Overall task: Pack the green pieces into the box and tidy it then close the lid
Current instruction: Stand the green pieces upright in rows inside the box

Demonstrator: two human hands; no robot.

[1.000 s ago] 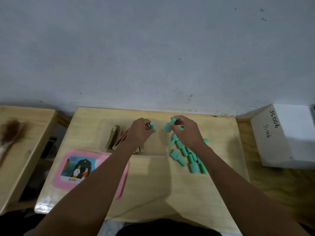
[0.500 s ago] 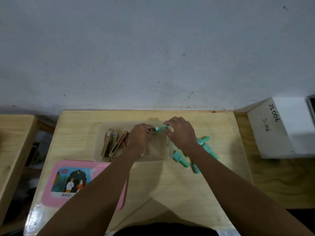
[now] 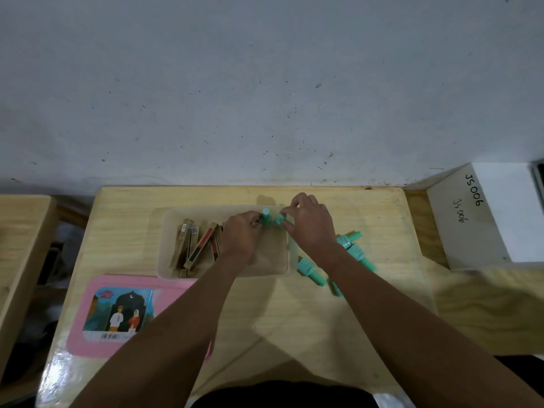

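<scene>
A clear plastic box [image 3: 164, 245] sits on the wooden table [image 3: 294, 313]. Several brown and gold sticks [image 3: 194, 245] lie in its left half. Over the box's far right corner, my left hand [image 3: 241, 235] grips one green piece [image 3: 265, 216] upright. Close beside it, my right hand [image 3: 309, 228] pinches another green piece [image 3: 281, 219]. Several more green pieces [image 3: 353, 248] lie on the table just right of the box, partly hidden by my right forearm. The pink lid [image 3: 117, 313] with a picture label lies flat at the front left.
A white carton [image 3: 494, 219] marked JS006 stands to the right on a lower wooden surface. Another wooden table [image 3: 17, 245] is at the left across a gap. A grey wall rises right behind the table.
Both hands moved from above the green pile to over the box's far right corner, each carrying a green piece. The camera view shifted so the table sits more centred.
</scene>
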